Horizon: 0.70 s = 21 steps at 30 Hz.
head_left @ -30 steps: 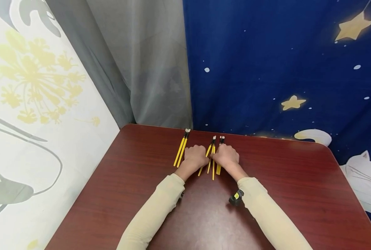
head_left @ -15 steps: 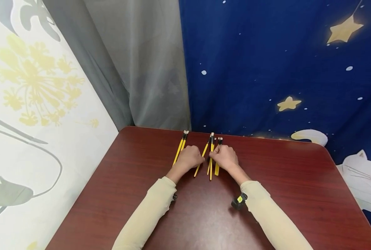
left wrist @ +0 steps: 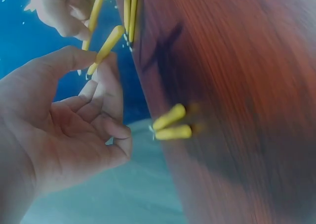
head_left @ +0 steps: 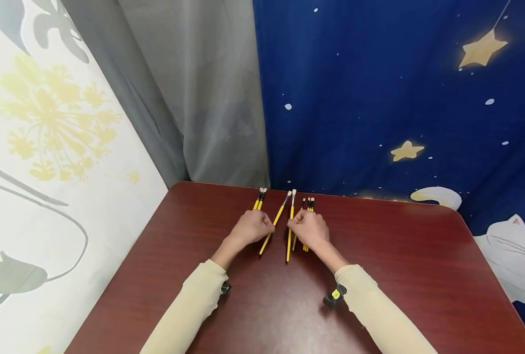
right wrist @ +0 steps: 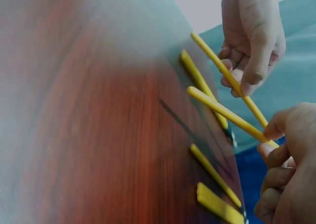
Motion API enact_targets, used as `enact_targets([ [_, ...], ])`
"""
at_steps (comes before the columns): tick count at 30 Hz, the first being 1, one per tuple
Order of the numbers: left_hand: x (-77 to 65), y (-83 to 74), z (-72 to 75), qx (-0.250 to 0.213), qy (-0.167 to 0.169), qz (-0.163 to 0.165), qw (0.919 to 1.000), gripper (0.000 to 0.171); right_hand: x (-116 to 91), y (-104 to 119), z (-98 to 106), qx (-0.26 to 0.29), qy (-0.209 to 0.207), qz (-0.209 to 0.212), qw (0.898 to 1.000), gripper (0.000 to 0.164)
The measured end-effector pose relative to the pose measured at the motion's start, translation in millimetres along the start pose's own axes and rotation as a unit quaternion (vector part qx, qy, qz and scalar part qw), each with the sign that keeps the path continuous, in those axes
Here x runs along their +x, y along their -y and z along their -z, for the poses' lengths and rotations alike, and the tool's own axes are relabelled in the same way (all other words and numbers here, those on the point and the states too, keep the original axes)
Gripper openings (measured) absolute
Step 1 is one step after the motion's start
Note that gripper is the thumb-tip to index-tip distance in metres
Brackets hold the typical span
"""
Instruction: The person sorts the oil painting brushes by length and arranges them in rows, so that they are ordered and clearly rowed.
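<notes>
Though near the far table edge (head_left: pixel 377 203), a gap between pinched paintbrush handles (head_left: pixel 265 242) (head_left: pixel 288 248).

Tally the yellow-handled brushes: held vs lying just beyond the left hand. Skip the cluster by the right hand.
Held brushes, one in the left hand and one in the right hand: 2
Lying brushes beyond the left hand: 2
Total: 4

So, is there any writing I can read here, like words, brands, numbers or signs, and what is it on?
No readable text shows in any view.
Yellow patch on the black wrist device: too small to tell if it bears marks.
Left hand's brush and right hand's brush: no lettering visible.
Blue curtain: pictures only, including stars.
</notes>
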<state>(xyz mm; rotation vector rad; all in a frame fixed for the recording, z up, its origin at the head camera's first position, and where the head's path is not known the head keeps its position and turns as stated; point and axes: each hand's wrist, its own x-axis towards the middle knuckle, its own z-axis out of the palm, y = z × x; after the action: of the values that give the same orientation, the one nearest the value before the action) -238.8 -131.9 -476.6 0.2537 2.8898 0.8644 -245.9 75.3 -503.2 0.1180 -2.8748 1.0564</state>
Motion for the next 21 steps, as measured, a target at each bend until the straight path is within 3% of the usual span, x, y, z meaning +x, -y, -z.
enact_targets([
  [4,-10.6,14.0,10.8,-0.012,0.008,0.000,0.9999,0.022,-9,12,-6,0.012,0.008,-0.006,1.000,0.018],
  [12,-39.9,44.1,27.8,-0.051,0.057,0.024,0.9968,0.032,-37,33,-29,0.013,0.058,0.020,0.998,0.018],
  [21,-59.3,65.2,42.8,-0.059,0.129,0.021,0.9897,0.020,-62,55,-43,0.019,0.108,0.039,0.993,0.020],
])
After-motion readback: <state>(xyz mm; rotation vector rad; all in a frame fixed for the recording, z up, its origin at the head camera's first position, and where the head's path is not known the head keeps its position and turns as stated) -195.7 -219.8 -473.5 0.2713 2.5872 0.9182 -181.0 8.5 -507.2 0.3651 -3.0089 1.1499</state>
